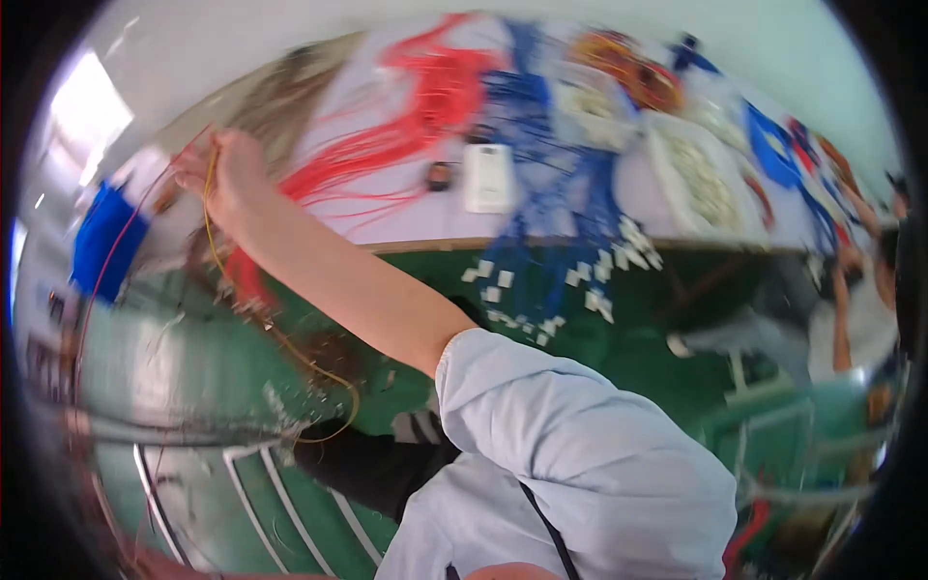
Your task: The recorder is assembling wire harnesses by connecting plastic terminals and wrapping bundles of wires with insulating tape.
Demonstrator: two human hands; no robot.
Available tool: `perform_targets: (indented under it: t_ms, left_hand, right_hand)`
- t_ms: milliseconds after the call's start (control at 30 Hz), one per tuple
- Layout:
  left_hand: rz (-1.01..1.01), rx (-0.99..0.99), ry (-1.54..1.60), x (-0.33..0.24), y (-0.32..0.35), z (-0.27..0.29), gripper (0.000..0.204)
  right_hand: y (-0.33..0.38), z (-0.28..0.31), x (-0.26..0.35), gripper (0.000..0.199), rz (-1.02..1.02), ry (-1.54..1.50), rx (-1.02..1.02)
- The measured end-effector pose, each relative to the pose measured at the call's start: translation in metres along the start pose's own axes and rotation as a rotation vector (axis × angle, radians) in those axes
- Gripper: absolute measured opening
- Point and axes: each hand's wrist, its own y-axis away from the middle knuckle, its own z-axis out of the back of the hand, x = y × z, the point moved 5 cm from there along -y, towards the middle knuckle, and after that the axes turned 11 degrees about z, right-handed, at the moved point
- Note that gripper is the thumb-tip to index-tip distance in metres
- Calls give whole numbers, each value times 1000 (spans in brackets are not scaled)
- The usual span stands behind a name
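My right hand (227,179) reaches far out to the upper left, its fingers closed on thin wires. From it a yellow wire (356,394) hangs down and loops past my knee. A red wire (95,290) runs from the same hand down the left side. Motion blur hides the exact grip. Of my left arm (179,568) only a dim, blurred strip shows at the lower left edge; its fingers cannot be made out.
The table (387,217) bears red wires (440,92), blue wires (541,126) with white connectors (580,275) hanging over its edge, a white phone-like object (488,179) and a white bin (691,174). A blue container (108,237) stands left. White metal bars (256,503) are below. A person (851,319) sits at right.
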Motion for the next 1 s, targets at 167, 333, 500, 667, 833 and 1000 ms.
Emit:
perform_targets:
  t_ms: [167, 333, 500, 667, 833, 1000]
  left_hand:
    - [305, -114, 533, -17, 13, -97, 33]
    - [756, -283, 923, -42, 63, -138, 29]
    - [1236, -486, 1184, -91, 117, -130, 29]
    - [605, 197, 1693, -195, 108, -173, 40]
    - [818, 652, 2012, -294, 147, -203, 36]
    - [1052, 1366, 2234, -351, 219, -235, 31]
  right_hand:
    - [124, 36, 283, 15, 577, -29, -72]
    - [291, 40, 399, 17, 533, 479, -70]
    - [430, -3, 470, 17, 971, 1048, -434]
    - [471, -8, 596, 16, 1485, 1655, -695]
    - [382, 45, 682, 42, 1167, 2710, -764]
    - [283, 103, 723, 49, 632, 2856, -609]
